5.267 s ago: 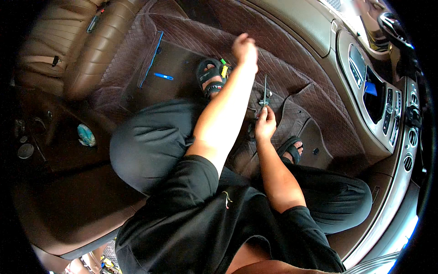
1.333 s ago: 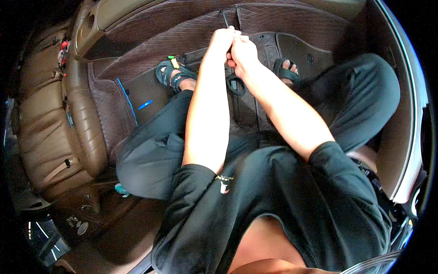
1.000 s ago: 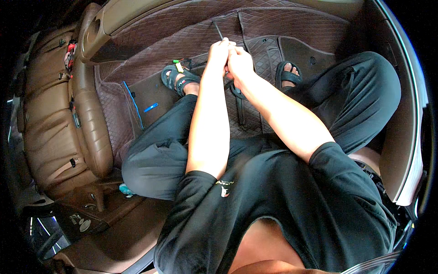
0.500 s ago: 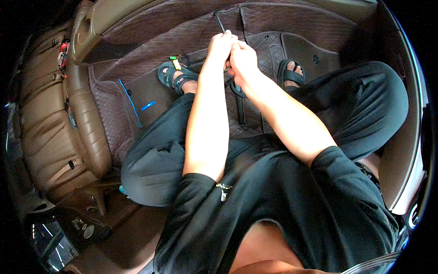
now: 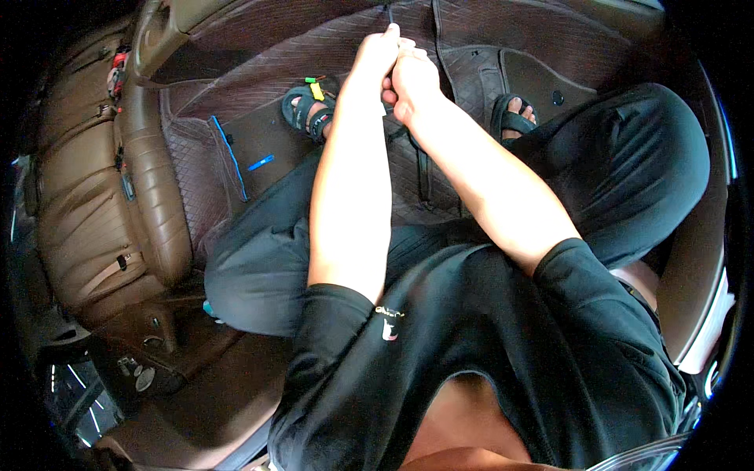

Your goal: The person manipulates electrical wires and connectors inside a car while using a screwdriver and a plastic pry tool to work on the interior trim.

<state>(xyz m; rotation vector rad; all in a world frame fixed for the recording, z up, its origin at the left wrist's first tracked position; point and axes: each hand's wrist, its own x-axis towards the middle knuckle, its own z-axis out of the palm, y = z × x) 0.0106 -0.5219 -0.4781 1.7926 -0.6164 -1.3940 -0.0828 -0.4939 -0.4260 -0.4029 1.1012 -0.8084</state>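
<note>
Both my arms stretch forward, and my hands meet above the floor at the far middle. My left hand (image 5: 378, 56) is closed around a thin dark rod-like thing (image 5: 389, 13), whose free end points away from me. Pressed close beside it, my right hand (image 5: 415, 77) is also closed, its fingers curled. What sits inside the right hand is hidden by the fingers. Below and left of the hands, a small piece with a yellow tag (image 5: 317, 91) and a green end (image 5: 312, 80) shows by my left sandal (image 5: 297, 112).
A blue pen-like tool (image 5: 261, 163) and a long blue-edged strip (image 5: 228, 158) lie on the floor at left. Brown leather seats (image 5: 82, 204) line the left side. Quilted brown matting (image 5: 290, 49) covers the far floor. My knees bend out to both sides.
My joined hands have moved slightly farther away, and less of the thin dark rod shows beyond them. The whole view has shifted a little.
</note>
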